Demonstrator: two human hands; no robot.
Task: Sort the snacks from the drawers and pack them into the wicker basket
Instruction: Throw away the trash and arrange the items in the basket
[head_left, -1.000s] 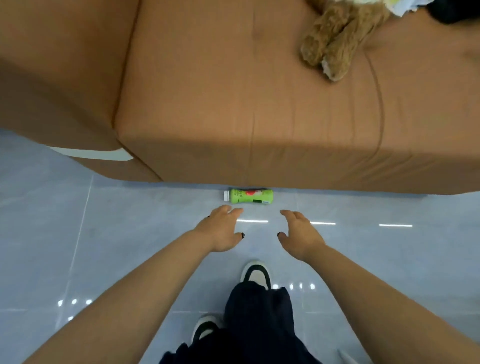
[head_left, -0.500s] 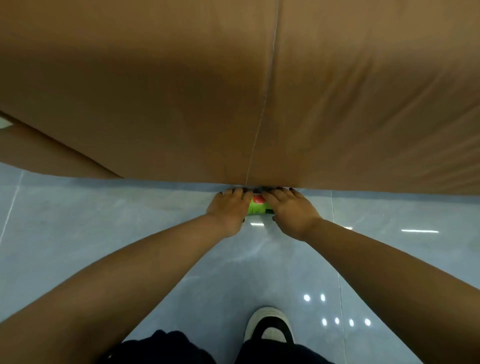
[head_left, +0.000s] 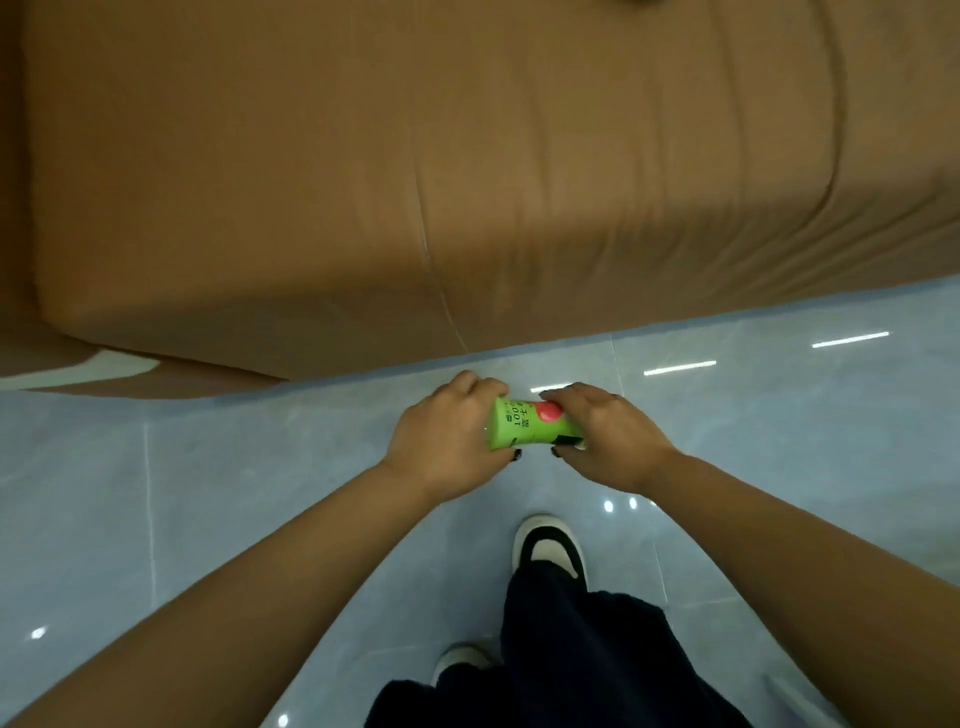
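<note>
The left hand (head_left: 447, 441) and right hand (head_left: 602, 441) each curl round an end of the green bottle (head_left: 530, 428), held above the floor (head_left: 208, 493) near the brown sofa (head_left: 415, 182). No basket or drawers show, so packing probably remains ahead.

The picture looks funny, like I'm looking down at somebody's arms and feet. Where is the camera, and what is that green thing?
The camera sits on a person's head and looks down, so you see what they see. Those are their own two hands. The left hand and the right hand each grip one end of a small green bottle with a red picture on its label. It lies sideways between them, above the shiny grey floor. Just beyond the hands is a big brown sofa. Below, you can see the person's dark trousers and a black-and-white shoe.
</note>
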